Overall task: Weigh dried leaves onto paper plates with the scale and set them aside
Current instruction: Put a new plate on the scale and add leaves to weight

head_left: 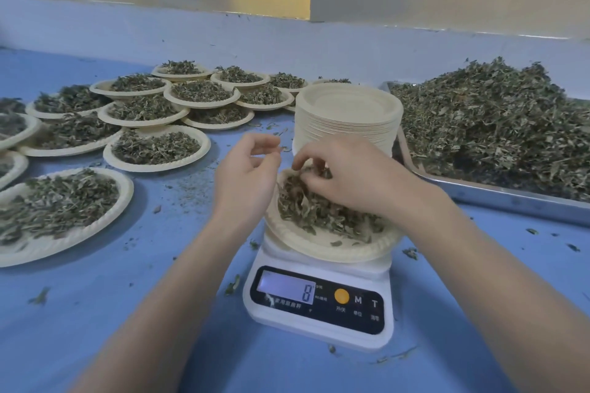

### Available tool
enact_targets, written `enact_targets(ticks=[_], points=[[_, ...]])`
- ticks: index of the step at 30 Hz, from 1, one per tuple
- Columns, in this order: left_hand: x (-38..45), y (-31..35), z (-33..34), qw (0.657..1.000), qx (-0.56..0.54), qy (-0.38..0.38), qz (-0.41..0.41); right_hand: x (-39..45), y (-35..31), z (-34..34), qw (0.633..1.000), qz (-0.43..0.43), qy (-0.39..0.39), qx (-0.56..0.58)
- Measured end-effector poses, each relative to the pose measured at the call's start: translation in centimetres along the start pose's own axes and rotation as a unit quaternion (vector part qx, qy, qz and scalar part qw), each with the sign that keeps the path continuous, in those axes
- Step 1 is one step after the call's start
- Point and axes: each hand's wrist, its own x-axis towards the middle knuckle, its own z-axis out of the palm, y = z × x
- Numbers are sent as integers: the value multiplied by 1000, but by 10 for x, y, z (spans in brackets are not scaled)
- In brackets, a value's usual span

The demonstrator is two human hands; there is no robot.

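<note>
A white digital scale (pixel 319 303) stands in the middle of the blue table, its display showing 8. On it sits a paper plate (pixel 319 247) holding a heap of dried leaves (pixel 322 212). My right hand (pixel 348 175) is over the plate's far side, its curled fingers pinching some of the leaves. My left hand (pixel 245 175) hovers just left of the plate with loosely curled fingers and nothing in it. A tall stack of empty paper plates (pixel 348 118) stands right behind the scale.
Several filled plates (pixel 153 147) crowd the table's left and back. A metal tray (pixel 498 198) heaped with dried leaves (pixel 498 124) fills the right side. Loose leaf bits litter the blue tabletop (pixel 178 265). A wall runs along the back.
</note>
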Motion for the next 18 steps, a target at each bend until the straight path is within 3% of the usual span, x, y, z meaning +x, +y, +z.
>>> enact_targets(ticks=[11,18], points=[[-7,-5,-6,1000,11,-10,-1,-3,22,-37,971,51,153,174],[-8,-3,-8,1000,15,-13,-5,-3,22,-35,960,59,171,212]])
